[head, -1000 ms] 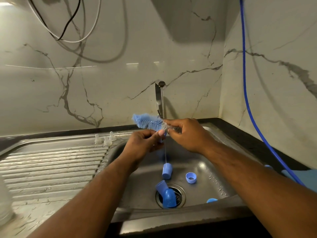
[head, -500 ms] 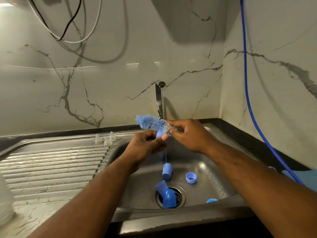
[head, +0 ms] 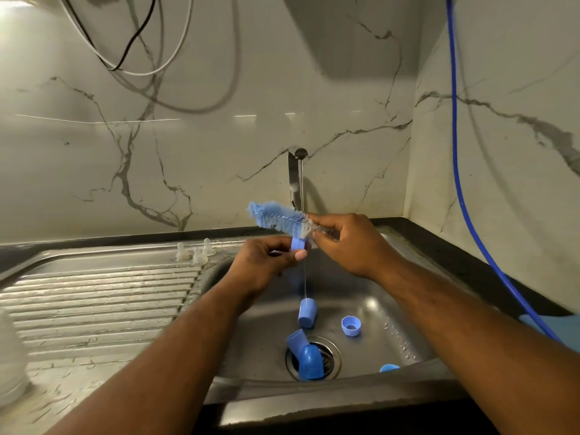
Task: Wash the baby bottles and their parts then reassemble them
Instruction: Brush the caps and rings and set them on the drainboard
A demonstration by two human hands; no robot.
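Scrubbing just below steel wall tap [head: 295,180]: left hand [head: 263,265] grip pinches small blue plastic ring [head: 297,244], right hand [head: 351,246] grip wraps blue bristle bottle brush [head: 276,218]. Advice: twist ring against bristles, under the stream.

Dim, greenish light; glare top left, wide-angle bending at edges.
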